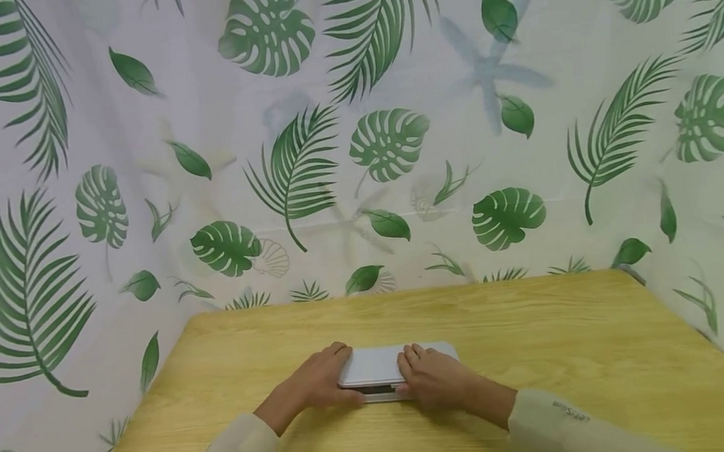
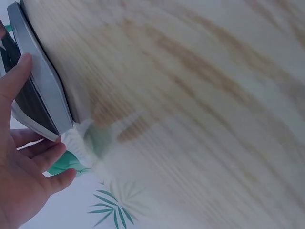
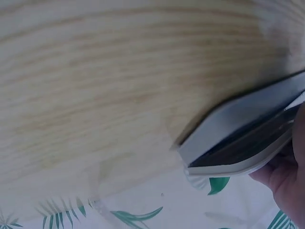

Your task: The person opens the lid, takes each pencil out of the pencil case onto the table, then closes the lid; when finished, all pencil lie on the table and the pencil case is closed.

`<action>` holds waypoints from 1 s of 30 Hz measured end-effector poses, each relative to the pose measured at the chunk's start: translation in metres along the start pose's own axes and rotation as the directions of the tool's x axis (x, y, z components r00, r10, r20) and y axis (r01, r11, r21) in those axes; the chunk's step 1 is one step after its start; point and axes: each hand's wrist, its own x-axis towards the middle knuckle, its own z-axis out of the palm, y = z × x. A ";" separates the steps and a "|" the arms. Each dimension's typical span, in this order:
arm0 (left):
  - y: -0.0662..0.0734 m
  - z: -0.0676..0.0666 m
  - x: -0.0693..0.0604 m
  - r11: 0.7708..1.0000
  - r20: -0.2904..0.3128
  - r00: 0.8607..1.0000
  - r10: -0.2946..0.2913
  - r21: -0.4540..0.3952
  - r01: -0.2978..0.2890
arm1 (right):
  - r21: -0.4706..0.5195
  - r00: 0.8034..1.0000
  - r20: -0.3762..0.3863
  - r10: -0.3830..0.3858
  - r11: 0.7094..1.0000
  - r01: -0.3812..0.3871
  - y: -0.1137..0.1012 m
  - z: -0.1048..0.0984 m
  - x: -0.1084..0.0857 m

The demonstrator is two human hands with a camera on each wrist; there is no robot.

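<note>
The left hand [image 1: 321, 381] grips the left end of a pale, flat case [image 1: 370, 366], and the right hand [image 1: 441, 380] grips its right part. The case lies between them, a dark gap [image 1: 378, 389] along its near side.

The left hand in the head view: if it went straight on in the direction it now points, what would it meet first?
The white case would come first: the left hand touches its left end. What lies beyond is uncertain, since depth is unclear.
</note>
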 end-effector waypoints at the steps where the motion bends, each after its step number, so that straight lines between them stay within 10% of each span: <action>1: -0.001 0.000 0.000 1.000 0.004 1.000 -0.007 -0.023 0.007 | 0.013 1.000 -0.012 -0.010 1.000 0.010 0.003 -0.002 0.000; 12: -0.005 0.004 -0.002 0.946 0.011 0.975 -0.221 -0.241 0.217 | 0.212 0.976 -0.212 0.046 0.977 0.000 0.024 -0.021 0.010; 21: -0.003 0.003 0.000 0.959 -0.017 0.976 -0.217 -0.191 0.210 | 0.282 0.834 -0.513 0.204 0.958 -0.061 0.035 -0.016 0.032; 30: -0.002 0.003 -0.002 0.972 -0.050 0.982 -0.184 -0.161 0.174 | 0.348 0.859 -0.378 0.344 0.913 -0.213 0.047 -0.001 0.045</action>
